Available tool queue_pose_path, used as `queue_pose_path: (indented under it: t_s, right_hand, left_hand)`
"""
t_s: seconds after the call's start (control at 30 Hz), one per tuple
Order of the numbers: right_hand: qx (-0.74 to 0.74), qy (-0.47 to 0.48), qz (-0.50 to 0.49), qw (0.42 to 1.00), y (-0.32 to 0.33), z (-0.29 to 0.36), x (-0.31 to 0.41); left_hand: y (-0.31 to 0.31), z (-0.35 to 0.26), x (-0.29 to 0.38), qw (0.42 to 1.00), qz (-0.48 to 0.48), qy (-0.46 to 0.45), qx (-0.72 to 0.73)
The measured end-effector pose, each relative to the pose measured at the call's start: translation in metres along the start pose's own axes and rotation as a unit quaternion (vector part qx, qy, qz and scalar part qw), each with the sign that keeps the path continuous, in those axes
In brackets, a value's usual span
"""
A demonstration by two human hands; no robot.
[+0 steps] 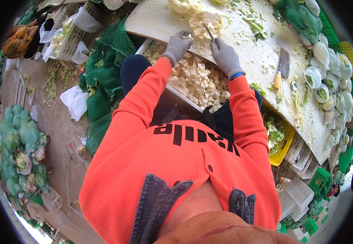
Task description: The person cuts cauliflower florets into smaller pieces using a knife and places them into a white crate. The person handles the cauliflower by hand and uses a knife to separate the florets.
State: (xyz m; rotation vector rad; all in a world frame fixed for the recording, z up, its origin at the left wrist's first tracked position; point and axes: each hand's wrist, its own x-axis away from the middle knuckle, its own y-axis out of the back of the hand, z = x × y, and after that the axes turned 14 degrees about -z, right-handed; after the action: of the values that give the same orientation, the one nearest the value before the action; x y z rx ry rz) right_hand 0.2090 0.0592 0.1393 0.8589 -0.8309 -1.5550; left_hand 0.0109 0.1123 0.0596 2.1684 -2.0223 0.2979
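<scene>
My gloved right hand (224, 57) is closed around the handle of a small knife (208, 31), whose blade points up and left over a partly cut cauliflower head (205, 25) on the white table. My gloved left hand (179, 44) is just left of that head, its fingers pinching a small pale cauliflower piece (187, 36). Another cauliflower head (185, 5) lies beyond, at the top of the view. Below both hands, a white crate (184, 98) full of cut cauliflower florets (199, 80) stands partly under the table edge.
A cleaver (283, 63) with a wooden handle lies on the table (155, 21) at right. Net-wrapped cauliflowers (321, 76) are piled along the far right edge. Green mesh sacks (103, 70) lie left of my legs, and a yellow crate (281, 149) stands under the table.
</scene>
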Motion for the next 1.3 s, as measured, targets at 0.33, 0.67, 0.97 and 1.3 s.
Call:
queue_pose_path:
  t_s: [0.33, 0.67, 0.97, 1.3]
  right_hand:
    - [-0.153, -0.123, -0.205, 0.959, 0.006, -0.024, -0.059]
    - [0.030, -0.051, -0.097, 0.994, -0.014, 0.008, -0.096]
    - [-0.329, -0.110, 0.025, 0.938, 0.025, -0.100, -0.104]
    - [-0.157, -0.135, -0.231, 0.951, 0.057, -0.082, -0.046]
  left_hand:
    - [-0.001, 0.015, -0.045, 0.985, -0.104, -0.125, -0.057]
    - [-0.054, -0.014, -0.106, 0.980, -0.128, -0.120, -0.092]
    - [-0.066, -0.038, -0.099, 0.988, 0.077, -0.102, -0.084]
    - [-0.115, -0.058, -0.079, 0.972, -0.013, -0.123, -0.198]
